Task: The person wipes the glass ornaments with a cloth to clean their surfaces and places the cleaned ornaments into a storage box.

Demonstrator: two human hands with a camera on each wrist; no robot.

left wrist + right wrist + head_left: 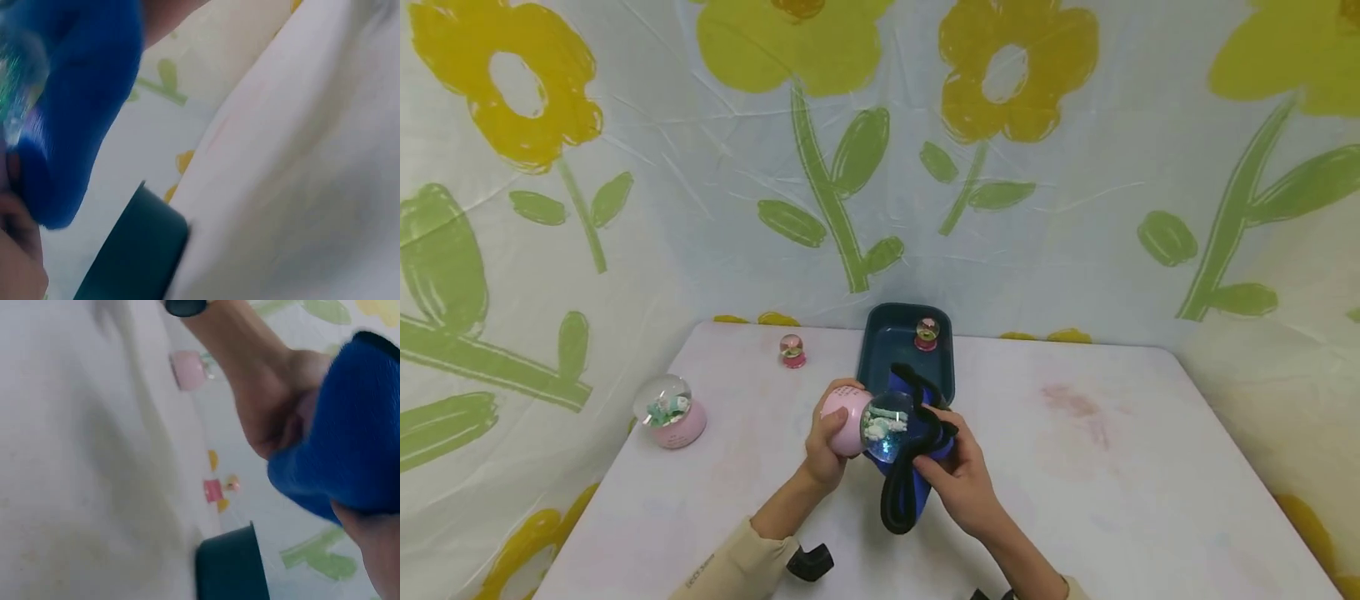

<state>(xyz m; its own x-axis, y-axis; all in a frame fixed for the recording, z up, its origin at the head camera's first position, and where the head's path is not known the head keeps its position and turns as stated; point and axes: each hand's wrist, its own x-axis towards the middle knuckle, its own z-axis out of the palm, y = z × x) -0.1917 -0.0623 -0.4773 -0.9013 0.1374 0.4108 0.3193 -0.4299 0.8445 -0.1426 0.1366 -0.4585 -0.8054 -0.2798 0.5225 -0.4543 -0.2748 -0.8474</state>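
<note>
My left hand (824,446) grips a snow globe (847,423) by its pink base, the glass dome pointing right with white and green figures inside. In my right hand (966,483) is a blue cloth with black edging (925,492), bunched against the dome. The right wrist view shows the blue cloth (356,437) between both hands and covering part of the left fingers. Blue fabric (87,112) also wraps beside the glass in the left wrist view. Both hands are raised over the table, in front of a dark teal tray (891,343).
Inside the tray stands a small snow globe (927,335) with a red-pink base. A similar small globe (792,352) is on the white table (1075,492), left of the tray. Further left sits a large pink-based globe (676,418). A flower-print cloth backdrop (722,225) surrounds the table.
</note>
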